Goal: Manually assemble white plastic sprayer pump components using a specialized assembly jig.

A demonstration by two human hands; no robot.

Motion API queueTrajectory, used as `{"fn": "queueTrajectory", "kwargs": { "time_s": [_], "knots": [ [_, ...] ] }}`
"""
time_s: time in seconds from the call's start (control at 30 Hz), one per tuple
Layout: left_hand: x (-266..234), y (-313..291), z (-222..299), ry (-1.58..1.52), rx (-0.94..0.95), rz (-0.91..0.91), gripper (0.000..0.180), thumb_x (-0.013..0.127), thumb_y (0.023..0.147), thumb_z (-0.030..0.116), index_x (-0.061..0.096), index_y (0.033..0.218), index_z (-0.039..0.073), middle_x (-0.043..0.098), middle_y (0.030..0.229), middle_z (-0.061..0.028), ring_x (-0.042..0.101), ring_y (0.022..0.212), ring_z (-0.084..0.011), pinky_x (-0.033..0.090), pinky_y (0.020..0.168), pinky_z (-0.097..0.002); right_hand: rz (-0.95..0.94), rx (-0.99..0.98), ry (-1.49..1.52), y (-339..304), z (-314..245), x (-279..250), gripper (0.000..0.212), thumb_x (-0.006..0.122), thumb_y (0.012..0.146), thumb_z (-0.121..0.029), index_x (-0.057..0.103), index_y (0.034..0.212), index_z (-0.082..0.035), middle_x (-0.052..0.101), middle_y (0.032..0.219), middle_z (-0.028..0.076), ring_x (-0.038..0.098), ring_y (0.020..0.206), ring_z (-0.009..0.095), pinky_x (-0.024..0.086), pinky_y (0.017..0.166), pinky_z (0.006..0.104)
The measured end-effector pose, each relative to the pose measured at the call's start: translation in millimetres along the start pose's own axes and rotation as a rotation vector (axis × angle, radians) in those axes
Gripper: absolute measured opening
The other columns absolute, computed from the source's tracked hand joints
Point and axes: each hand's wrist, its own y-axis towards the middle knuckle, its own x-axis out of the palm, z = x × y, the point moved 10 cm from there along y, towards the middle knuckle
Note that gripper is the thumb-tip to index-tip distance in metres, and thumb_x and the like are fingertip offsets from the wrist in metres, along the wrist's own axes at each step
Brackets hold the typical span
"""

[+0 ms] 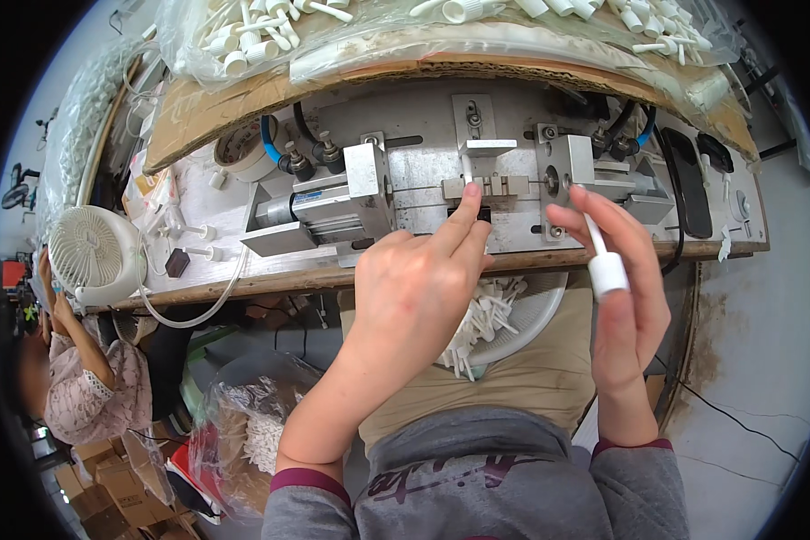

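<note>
My left hand (414,283) reaches over the bench with its index finger stretched out and the other fingers partly bent. Its fingertip touches a small metal holder (508,185), at the lower end of a thin white stick (467,168) standing there. The underside of this hand is hidden. My right hand (637,315) is closed on a white cap with a thin stem (608,273), lifted in front of the bench edge, stem pointing up. Metal cylinder clamps flank the holder, a left one (328,209) and a right one (603,175).
White caps (261,36) lie in plastic above a cardboard sheet (243,103). A bowl (535,324) of white sticks rests on my lap. A white fan (94,252), tape roll (246,148) and black phone (687,184) sit on the bench. Another person (99,378) sits at left.
</note>
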Motion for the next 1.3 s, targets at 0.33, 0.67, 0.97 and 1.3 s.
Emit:
{"fn": "queueTrajectory", "kwargs": {
  "time_s": [0.33, 0.67, 0.97, 1.3],
  "knots": [
    [-65.9, 47.7, -20.9, -0.276, 0.096, 0.326, 0.025, 0.079, 0.080, 0.006, 0.075, 0.105, 0.006, 0.075, 0.103, -0.0081, 0.066, 0.068, -0.0142, 0.054, 0.064, -0.0266, -0.201, -0.204, -0.694, -3.3, -9.3, 24.5, 0.034, 0.079, 0.074, 0.000, 0.066, 0.105, 0.002, 0.065, 0.126, 0.020, 0.071, 0.086, 0.023, 0.057, 0.073, 0.0294],
    [-51.7, 140.8, -56.0, -0.272, 0.013, 0.081, 0.031, 0.075, 0.086, 0.016, 0.073, 0.116, 0.008, 0.072, 0.105, -0.0087, 0.068, 0.098, -0.0202, 0.052, 0.088, -0.0334, -0.438, -0.359, -1.079, 7.5, 13.6, 77.2, 0.023, 0.071, 0.073, -0.006, 0.063, 0.094, -0.002, 0.067, 0.126, 0.019, 0.055, 0.049, 0.016, 0.048, 0.051, 0.0270],
    [-74.3, 67.3, -48.6, -0.758, -0.119, 0.127, 0.033, 0.080, 0.075, -0.005, 0.073, 0.108, -0.004, 0.064, 0.121, -0.0151, 0.071, 0.092, -0.0185, 0.063, 0.078, -0.0259, -0.529, -0.285, -0.984, 25.5, 6.2, 73.6, 0.020, 0.069, 0.076, -0.010, 0.062, 0.092, 0.000, 0.071, 0.110, 0.021, 0.065, 0.056, 0.019, 0.053, 0.055, 0.0306],
    [-19.2, -8.7, 5.4, -0.149, 0.022, 0.054, 0.029, 0.083, 0.074, 0.012, 0.075, 0.101, 0.006, 0.071, 0.122, -0.0111, 0.068, 0.067, -0.0199, 0.053, 0.060, -0.0283, -0.010, -0.415, -0.853, 162.4, -11.7, 0.5, 0.017, 0.070, 0.089, -0.016, 0.071, 0.103, -0.006, 0.071, 0.096, 0.006, 0.066, 0.083, 0.016, 0.051, 0.072, 0.0288]
  ]
}}
